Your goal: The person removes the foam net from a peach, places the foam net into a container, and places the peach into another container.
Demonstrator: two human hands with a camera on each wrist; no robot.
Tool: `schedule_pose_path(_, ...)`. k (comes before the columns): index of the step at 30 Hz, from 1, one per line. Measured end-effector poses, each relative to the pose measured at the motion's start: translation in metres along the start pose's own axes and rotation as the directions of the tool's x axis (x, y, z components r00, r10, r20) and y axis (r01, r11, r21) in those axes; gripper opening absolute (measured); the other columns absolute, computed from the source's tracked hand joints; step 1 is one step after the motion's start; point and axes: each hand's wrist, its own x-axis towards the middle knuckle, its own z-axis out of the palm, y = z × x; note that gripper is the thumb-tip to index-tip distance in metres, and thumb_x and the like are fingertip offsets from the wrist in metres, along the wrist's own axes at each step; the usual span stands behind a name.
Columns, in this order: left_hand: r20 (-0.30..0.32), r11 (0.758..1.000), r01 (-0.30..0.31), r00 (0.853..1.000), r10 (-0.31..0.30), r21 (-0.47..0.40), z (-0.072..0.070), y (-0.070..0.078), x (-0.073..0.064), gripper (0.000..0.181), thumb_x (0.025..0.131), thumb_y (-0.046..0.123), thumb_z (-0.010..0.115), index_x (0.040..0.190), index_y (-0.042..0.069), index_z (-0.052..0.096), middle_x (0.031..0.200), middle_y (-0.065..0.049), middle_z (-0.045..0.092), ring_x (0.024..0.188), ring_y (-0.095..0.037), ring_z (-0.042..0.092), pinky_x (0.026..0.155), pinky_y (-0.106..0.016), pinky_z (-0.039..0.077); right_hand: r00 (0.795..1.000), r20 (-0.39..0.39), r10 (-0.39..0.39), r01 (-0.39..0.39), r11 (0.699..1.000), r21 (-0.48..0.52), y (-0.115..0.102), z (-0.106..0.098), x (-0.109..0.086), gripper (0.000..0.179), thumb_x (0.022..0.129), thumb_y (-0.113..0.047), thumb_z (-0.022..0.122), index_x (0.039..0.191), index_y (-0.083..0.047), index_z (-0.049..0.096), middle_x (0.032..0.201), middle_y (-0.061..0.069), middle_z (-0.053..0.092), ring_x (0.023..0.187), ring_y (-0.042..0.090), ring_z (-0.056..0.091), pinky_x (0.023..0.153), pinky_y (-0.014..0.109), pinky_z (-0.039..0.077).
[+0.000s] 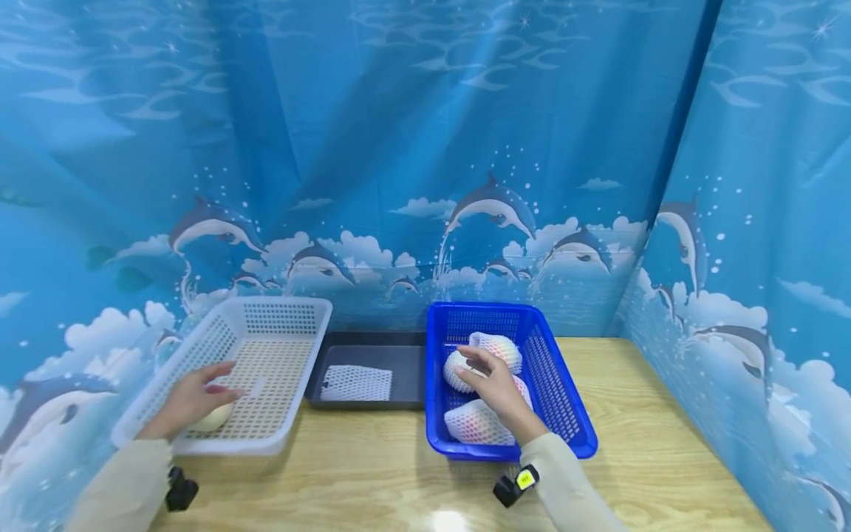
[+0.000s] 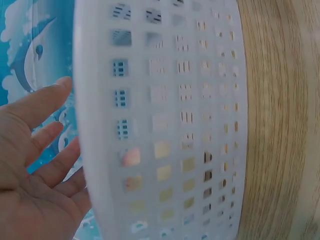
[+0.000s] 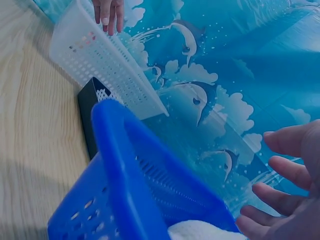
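Note:
In the head view my left hand (image 1: 193, 399) hovers over the near left part of a white plastic basket (image 1: 233, 446), fingers loosely extended and holding nothing. Below it in that basket lies a pale yellow round fruit (image 1: 214, 419), partly covered by the hand; reddish and yellow patches show through the basket wall in the left wrist view. My right hand (image 1: 495, 384) is above a blue plastic basket (image 1: 552, 369), its fingers relaxed and spread with nothing between them. Several round fruits in white foam nets (image 1: 480, 423) lie under it, partly hidden by the hand.
Between the baskets sits a dark grey tray (image 1: 375, 346) with a flat white foam net (image 1: 359, 383) in it. All stand on a wooden table (image 1: 359, 473), before a blue dolphin-print curtain (image 1: 372, 185) that also runs along the right side.

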Motion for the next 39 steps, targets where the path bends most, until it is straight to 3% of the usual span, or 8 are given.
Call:
schedule_pose_path(9,-0.044,0.999,-0.031,0.999,0.032,0.022,0.012,0.013,-0.006,0.084,0.085,0.050,0.067,0.142,-0.005,0.037,0.141,-0.034,0.038,0.109,-0.046,0.053,0.084,-0.056,0.051,1.000,-0.008,0.015,-0.015,1.000,-0.011,0.013,-0.015,-0.015,0.041,0.090,-0.009,0.065,0.129,0.000,0.056,0.134,0.019,0.054,0.128,0.038,0.046,0.109,0.047,0.038)
schedule_pose_path(15,-0.086,0.999,-0.040,0.995,0.041,0.013,0.024,0.024,-0.007,0.081,0.086,0.045,0.069,0.141,-0.005,0.038,0.142,-0.032,0.039,0.122,-0.053,0.042,0.096,-0.063,0.042,1.000,-0.008,0.023,-0.023,1.000,-0.016,0.025,-0.026,-0.023,0.042,0.089,-0.011,0.067,0.128,0.001,0.057,0.133,0.019,0.056,0.125,0.037,0.049,0.108,0.046,0.040)
schedule_pose_path(19,-0.084,0.998,-0.071,0.994,0.071,0.002,0.031,0.032,-0.009,0.080,0.085,0.044,0.069,0.141,-0.004,0.039,0.140,-0.031,0.041,0.125,-0.052,0.039,0.099,-0.064,0.039,0.999,0.009,0.035,-0.034,0.998,-0.048,0.033,-0.033,-0.026,0.040,0.089,-0.010,0.067,0.126,0.001,0.058,0.129,0.019,0.058,0.122,0.038,0.051,0.104,0.044,0.045)
schedule_pose_path(25,-0.050,0.992,-0.095,0.995,0.091,-0.087,0.041,0.044,-0.013,0.085,0.084,0.048,0.069,0.143,-0.003,0.037,0.143,-0.030,0.039,0.129,-0.049,0.037,0.104,-0.061,0.038,0.996,0.036,0.077,-0.075,0.996,-0.054,0.039,-0.040,-0.030,0.039,0.088,-0.006,0.066,0.126,0.002,0.058,0.128,0.021,0.058,0.120,0.039,0.052,0.099,0.037,0.049)
schedule_pose_path(32,-0.091,0.965,-0.177,0.983,0.162,-0.196,0.051,0.052,-0.016,0.073,0.086,0.028,0.072,0.141,-0.007,0.038,0.141,-0.030,0.042,0.130,-0.047,0.039,0.105,-0.057,0.038,0.988,0.116,0.101,-0.091,0.992,-0.089,0.041,-0.043,-0.031,0.044,0.089,-0.012,0.067,0.128,0.005,0.055,0.128,0.024,0.056,0.119,0.039,0.054,0.101,0.045,0.047)
schedule_pose_path(35,-0.106,0.952,-0.218,0.974,0.200,-0.214,0.056,0.054,-0.017,0.072,0.086,0.026,0.073,0.140,-0.007,0.040,0.140,-0.030,0.044,0.129,-0.047,0.040,0.104,-0.056,0.038,0.981,0.163,0.100,-0.085,0.992,-0.098,0.043,-0.044,-0.030,0.046,0.089,-0.012,0.067,0.129,0.007,0.053,0.129,0.026,0.055,0.120,0.041,0.052,0.103,0.047,0.045)
schedule_pose_path(39,-0.099,0.948,-0.228,0.973,0.210,-0.223,0.060,0.059,-0.018,0.072,0.085,0.028,0.073,0.140,-0.006,0.041,0.140,-0.029,0.044,0.129,-0.046,0.041,0.104,-0.057,0.039,0.967,0.232,0.104,-0.081,0.991,-0.105,0.045,-0.046,-0.027,0.049,0.089,-0.012,0.067,0.130,0.009,0.051,0.132,0.027,0.053,0.125,0.042,0.048,0.106,0.050,0.041)
